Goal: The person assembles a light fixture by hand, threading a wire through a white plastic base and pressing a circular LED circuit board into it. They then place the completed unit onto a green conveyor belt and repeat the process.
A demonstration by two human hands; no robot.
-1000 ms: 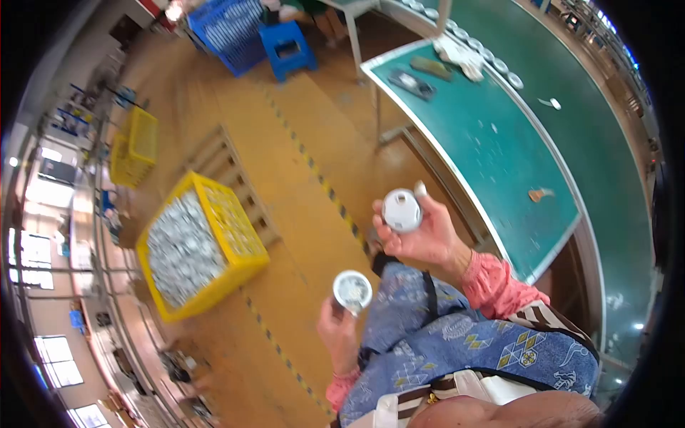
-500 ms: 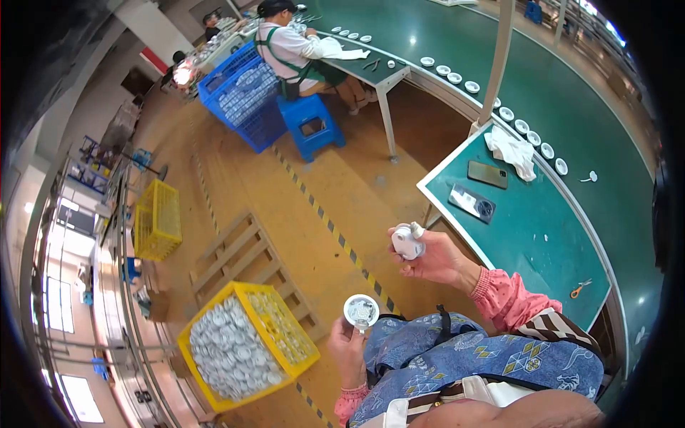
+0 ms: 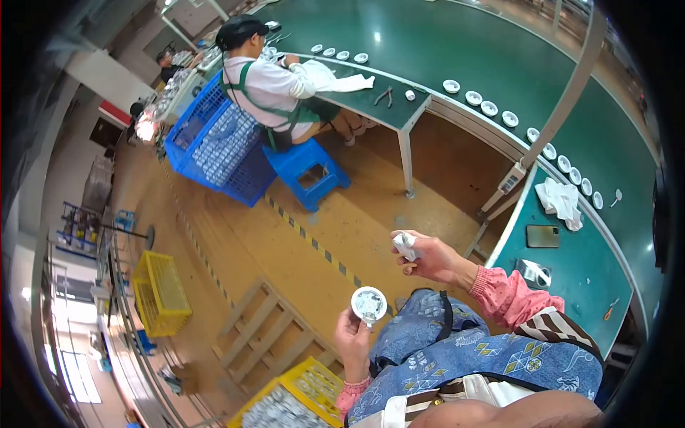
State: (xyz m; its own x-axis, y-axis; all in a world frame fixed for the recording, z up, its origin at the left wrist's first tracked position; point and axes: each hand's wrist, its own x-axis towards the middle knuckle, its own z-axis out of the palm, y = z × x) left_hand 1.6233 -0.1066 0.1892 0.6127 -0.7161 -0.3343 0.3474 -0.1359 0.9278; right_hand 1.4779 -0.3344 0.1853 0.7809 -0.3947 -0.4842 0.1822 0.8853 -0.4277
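Note:
My left hand [image 3: 351, 344] grips a round white plastic housing [image 3: 369, 303] by its lower edge. The housing's open side faces up, showing small silvery and dark parts inside. Higher and to the right, my right hand [image 3: 437, 261] has its fingers closed around a white plastic piece [image 3: 407, 245], partly covered by the fingers. The two hands are apart, both in front of my blue patterned apron [image 3: 492, 353].
To the right stands a green-topped table [image 3: 571, 274] with a white cloth [image 3: 559, 202], phones and orange scissors [image 3: 611, 309]. White round housings line the green conveyor [image 3: 414, 43]. A yellow crate [image 3: 314, 381] and wooden pallet [image 3: 275, 339] are at lower left. A person [image 3: 260, 85] sits ahead.
My view has shifted, so the seated person looks nearer and the yellow crate sits lower. My right hand has turned the white piece, which now shows less between the fingers.

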